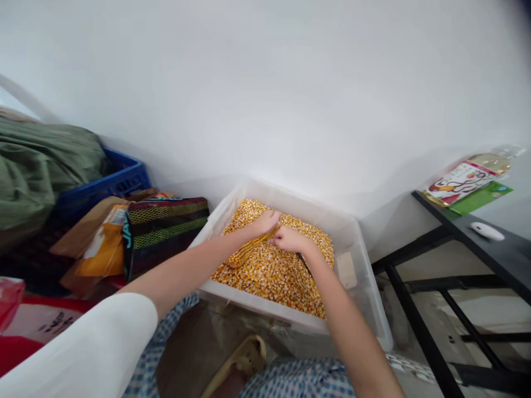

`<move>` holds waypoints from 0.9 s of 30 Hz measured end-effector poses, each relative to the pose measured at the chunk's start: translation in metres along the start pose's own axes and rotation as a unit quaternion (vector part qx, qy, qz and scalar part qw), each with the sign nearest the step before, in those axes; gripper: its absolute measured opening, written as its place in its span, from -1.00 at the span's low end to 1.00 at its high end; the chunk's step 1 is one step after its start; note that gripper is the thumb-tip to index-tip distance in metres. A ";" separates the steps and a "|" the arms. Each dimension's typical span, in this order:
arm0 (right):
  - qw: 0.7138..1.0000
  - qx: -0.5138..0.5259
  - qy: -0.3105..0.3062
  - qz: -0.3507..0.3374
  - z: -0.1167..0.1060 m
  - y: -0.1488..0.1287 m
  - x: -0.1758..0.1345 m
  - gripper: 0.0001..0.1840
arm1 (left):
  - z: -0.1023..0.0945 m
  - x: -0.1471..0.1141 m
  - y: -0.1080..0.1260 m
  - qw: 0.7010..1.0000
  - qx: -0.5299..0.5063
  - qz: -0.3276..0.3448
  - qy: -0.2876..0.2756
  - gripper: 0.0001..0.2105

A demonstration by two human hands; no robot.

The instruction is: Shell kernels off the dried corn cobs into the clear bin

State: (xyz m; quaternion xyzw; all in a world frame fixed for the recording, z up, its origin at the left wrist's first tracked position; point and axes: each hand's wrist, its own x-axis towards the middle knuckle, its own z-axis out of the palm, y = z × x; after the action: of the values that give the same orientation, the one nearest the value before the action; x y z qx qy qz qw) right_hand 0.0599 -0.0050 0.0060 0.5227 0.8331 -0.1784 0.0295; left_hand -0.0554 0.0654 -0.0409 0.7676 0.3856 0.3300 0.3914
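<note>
A yellow corn cob (244,252) with its kernels on lies slanted over a heap of loose corn kernels (274,279) in a translucent plastic bin (265,307). My left hand (267,221) is closed around the cob's far end. Close beside it, my right hand (289,239) is closed, with its fingertips at that same end of the cob. A thin dark strip (305,265) shows by my right wrist; whether it is a tool or a band I cannot tell. What lies inside the right fingers is hidden.
Left of the bin are a striped mesh bag (168,232), an orange packet (105,243) and a blue crate (126,171) under green cloth (45,160). On the right, a black-framed stand (464,232) carries a bottle (467,177) and a white mouse-like object (487,231). A white wall rises behind.
</note>
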 end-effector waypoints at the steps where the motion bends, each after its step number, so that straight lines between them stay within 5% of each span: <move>1: 1.000 0.008 -0.004 -0.002 0.001 0.002 0.000 -0.74 | 0.003 -0.002 0.002 1.000 0.019 0.009 -0.012 -0.63; 6: 1.000 0.009 -0.010 -0.004 0.002 0.005 0.001 -0.73 | 0.009 -0.006 0.006 0.997 0.027 0.030 -0.061 -0.61; 11: 0.999 -0.038 -0.005 0.012 -0.005 -0.005 -0.002 -0.68 | -0.005 0.005 0.000 0.996 -0.083 -0.030 0.011 -0.60; 16: 0.998 -0.049 -0.010 0.034 -0.009 -0.014 -0.006 -0.61 | -0.025 0.016 -0.016 0.947 -0.276 -0.164 0.025 -0.53; 27: 0.996 -0.056 0.050 0.055 -0.012 -0.019 -0.006 -0.56 | -0.031 0.017 -0.022 0.908 -0.362 -0.209 0.032 -0.51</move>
State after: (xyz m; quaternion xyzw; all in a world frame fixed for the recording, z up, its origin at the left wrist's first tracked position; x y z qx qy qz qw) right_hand 0.0479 -0.0138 0.0233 0.5732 0.8124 -0.1031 0.0267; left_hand -0.0797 0.0989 -0.0417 0.4642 0.4036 0.3824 0.6895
